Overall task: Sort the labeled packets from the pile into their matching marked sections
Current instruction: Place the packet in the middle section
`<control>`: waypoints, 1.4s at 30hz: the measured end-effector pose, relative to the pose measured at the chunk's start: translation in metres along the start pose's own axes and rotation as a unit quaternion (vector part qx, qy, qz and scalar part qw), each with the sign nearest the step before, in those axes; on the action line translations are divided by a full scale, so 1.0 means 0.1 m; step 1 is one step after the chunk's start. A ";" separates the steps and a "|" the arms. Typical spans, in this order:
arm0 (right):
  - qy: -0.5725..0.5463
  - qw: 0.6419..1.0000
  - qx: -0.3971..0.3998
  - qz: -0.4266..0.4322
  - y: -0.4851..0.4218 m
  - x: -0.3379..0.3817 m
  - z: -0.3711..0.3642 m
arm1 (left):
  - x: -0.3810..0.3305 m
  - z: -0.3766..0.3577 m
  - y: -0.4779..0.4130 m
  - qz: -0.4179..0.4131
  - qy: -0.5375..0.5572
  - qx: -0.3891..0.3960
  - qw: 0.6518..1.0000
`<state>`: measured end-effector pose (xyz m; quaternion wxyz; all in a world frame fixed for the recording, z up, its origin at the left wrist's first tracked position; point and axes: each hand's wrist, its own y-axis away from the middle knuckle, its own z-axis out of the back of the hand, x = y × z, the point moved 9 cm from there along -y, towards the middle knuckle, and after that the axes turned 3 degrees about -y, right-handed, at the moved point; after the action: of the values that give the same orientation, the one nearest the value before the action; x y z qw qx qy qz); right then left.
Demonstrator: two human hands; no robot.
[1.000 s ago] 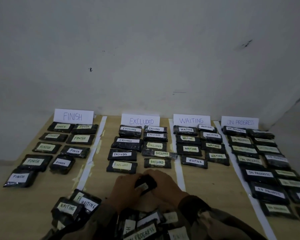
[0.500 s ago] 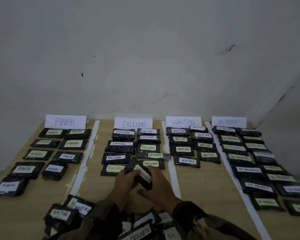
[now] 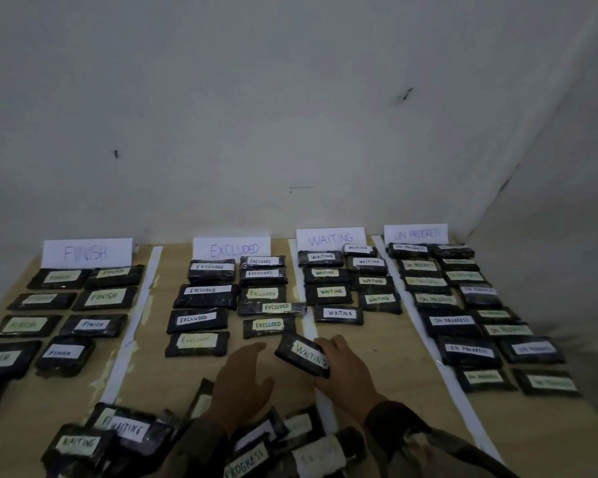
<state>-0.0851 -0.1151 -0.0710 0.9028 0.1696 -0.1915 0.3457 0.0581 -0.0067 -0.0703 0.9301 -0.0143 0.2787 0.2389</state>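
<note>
My right hand (image 3: pixel 347 372) grips a black packet labelled WAITING (image 3: pixel 304 355), tilted, just above the white strip between two sections. Beside it my left hand (image 3: pixel 240 377) hovers with relaxed fingers and holds nothing. The unsorted pile (image 3: pixel 132 436) of black packets lies at the near edge, partly hidden by my sleeves. Four paper signs stand at the back: FINISH (image 3: pixel 87 252), EXCLUDED (image 3: pixel 233 250), WAITING (image 3: pixel 330 239), ON PROGRESS (image 3: pixel 416 233). Rows of matching packets lie in front of each sign.
White paper strips (image 3: pixel 132 322) divide the wooden table (image 3: pixel 387 357) into four lanes. A grey wall rises right behind the signs and runs along the right side. Bare wood shows in the WAITING lane below its last packet (image 3: pixel 339 313).
Both hands held the packet together a second ago. My left hand has let go, and my right hand has carried the packet up and to the right, toward the WAITING lane.
</note>
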 end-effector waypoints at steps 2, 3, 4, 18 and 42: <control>0.019 1.000 0.002 -0.018 0.05 -0.21 0.08 | -0.20 -0.11 -0.01 -0.056 -0.069 0.013 0.996; 0.035 0.999 -0.001 -0.023 0.08 -0.30 0.12 | -0.29 -0.16 -0.01 -0.075 -0.100 0.026 0.992; 0.053 0.998 -0.004 -0.028 0.11 -0.40 0.17 | -0.38 -0.21 -0.02 -0.091 -0.126 0.032 0.987; 0.140 0.987 -0.024 -0.080 0.13 -1.55 0.78 | -1.33 -0.89 -0.52 -0.153 -0.159 0.054 0.974; 0.209 0.978 -0.010 -0.004 -0.63 -1.98 0.92 | -1.31 -1.03 -0.69 -0.098 -0.127 -0.001 0.987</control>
<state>-0.1991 -0.3100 -0.0937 0.9260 0.0849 -0.0011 0.3678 -0.0591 -0.1410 -0.0959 0.9769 -0.0118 0.1549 0.1468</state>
